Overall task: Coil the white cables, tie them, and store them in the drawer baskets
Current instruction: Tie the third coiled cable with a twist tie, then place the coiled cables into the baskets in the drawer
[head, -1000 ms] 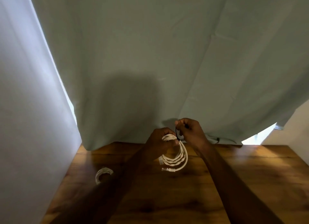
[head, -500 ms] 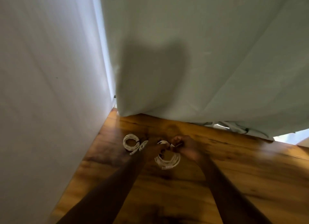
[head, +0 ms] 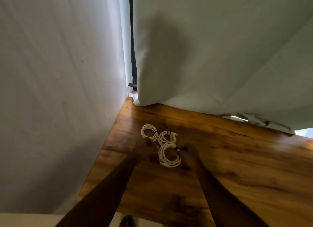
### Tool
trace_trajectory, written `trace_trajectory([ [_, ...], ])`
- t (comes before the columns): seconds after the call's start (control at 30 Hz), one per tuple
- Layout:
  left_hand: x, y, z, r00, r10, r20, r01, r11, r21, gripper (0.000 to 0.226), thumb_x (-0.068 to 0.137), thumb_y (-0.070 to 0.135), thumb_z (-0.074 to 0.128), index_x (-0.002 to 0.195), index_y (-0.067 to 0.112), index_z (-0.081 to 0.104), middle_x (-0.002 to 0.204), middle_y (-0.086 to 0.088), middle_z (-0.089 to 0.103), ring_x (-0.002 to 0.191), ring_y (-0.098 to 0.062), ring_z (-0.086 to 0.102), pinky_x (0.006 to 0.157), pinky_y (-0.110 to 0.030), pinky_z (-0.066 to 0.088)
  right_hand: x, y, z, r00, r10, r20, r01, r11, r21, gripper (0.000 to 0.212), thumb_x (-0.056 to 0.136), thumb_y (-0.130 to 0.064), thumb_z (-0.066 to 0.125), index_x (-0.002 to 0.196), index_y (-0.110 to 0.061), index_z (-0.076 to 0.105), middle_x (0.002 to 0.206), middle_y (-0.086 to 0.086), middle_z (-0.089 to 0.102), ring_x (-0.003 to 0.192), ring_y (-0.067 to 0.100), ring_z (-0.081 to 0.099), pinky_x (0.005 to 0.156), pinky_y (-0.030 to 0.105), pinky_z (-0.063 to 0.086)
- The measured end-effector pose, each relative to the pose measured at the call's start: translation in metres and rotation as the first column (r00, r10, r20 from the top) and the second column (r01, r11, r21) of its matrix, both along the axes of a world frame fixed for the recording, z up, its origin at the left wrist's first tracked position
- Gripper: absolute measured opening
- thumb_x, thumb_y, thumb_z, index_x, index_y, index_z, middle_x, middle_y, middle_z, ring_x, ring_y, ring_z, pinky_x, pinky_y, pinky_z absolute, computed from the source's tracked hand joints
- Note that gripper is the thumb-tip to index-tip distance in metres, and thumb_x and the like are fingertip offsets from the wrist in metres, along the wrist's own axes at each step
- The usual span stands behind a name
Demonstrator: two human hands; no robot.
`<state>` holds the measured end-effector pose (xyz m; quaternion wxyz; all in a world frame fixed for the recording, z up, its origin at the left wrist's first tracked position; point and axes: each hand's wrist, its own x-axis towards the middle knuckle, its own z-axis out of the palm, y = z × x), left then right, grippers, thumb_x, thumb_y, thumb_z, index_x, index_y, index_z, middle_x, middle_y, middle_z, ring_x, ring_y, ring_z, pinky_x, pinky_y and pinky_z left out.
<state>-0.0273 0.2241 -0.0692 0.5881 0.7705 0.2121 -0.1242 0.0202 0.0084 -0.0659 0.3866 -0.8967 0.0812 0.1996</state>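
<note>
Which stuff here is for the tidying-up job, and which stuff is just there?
For the job:
near cable coil, tied with a black tie
middle cable coil, tied
far cable coil, tied
left hand and right hand, blurred, beside the near coil

Just there:
wooden table
pale curtain
white wall
black pole

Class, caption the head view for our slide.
Three tied white cable coils lie on a wooden table, both hands beside the nearest.

wooden table (head: 237,167), pale curtain (head: 220,48), black pole (head: 133,57)
</note>
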Motion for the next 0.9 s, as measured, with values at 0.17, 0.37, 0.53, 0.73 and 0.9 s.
trace_trajectory([
  [0.17,0.024,0.021,0.003,0.989,-0.133,0.070,0.108,0.952,0.286,0.028,0.083,0.022,0.076,0.105,0.008,0.067,0.102,-0.007,0.069,0.096,-0.021,0.065,0.074,-0.028,0.048,-0.010,-0.009,-0.011,0.985,-0.171,-0.025,0.171,0.985,-0.017,0.008,0.080,-0.008,0.077,0.081,-0.010,0.069,0.080,0.007,0.068,0.075,0.022,0.068,0.052,0.027,0.053],
  [0.37,0.061,0.038,0.007,0.995,-0.086,0.059,0.061,0.940,0.335,0.032,0.082,0.025,0.076,0.108,0.013,0.061,0.099,0.000,0.063,0.091,-0.021,0.064,0.075,-0.037,0.057,-0.010,-0.007,-0.015,0.979,-0.206,0.008,0.206,0.974,-0.094,0.007,0.086,-0.025,0.072,0.086,-0.018,0.072,0.079,-0.001,0.066,0.063,0.005,0.059,0.046,0.019,0.044],
  [0.53,0.075,0.041,0.002,0.999,-0.047,0.020,0.033,0.887,0.461,0.046,0.077,0.032,0.081,0.109,0.009,0.057,0.103,-0.007,0.060,0.093,-0.026,0.061,0.078,-0.041,0.057,0.012,0.011,-0.011,0.948,-0.258,0.187,0.290,0.941,-0.175,0.015,0.083,-0.033,0.066,0.074,-0.022,0.066,0.073,-0.003,0.066,0.070,0.018,0.066,0.067,0.035,0.056],
  [0.73,0.079,0.039,-0.011,0.993,0.112,-0.030,-0.078,0.838,0.541,0.043,0.078,0.023,0.081,0.112,0.010,0.055,0.108,-0.010,0.064,0.093,-0.028,0.066,0.070,-0.036,0.057,0.051,0.041,-0.013,0.978,-0.150,0.148,0.176,0.966,-0.187,0.028,0.079,-0.049,0.071,0.083,-0.021,0.067,0.081,-0.002,0.069,0.075,0.018,0.068,0.064,0.036,0.059],
  [0.9,0.078,0.043,-0.022,0.974,0.200,-0.102,-0.135,0.884,0.449,0.046,0.076,0.028,0.082,0.112,0.009,0.061,0.112,-0.012,0.066,0.101,-0.032,0.066,0.071,-0.037,0.055,0.066,0.062,-0.025,0.983,-0.177,0.044,0.183,0.955,-0.233,0.044,0.081,-0.037,0.079,0.111,-0.007,0.068,0.107,0.008,0.070,0.094,0.025,0.067,0.052,0.022,0.037],
])
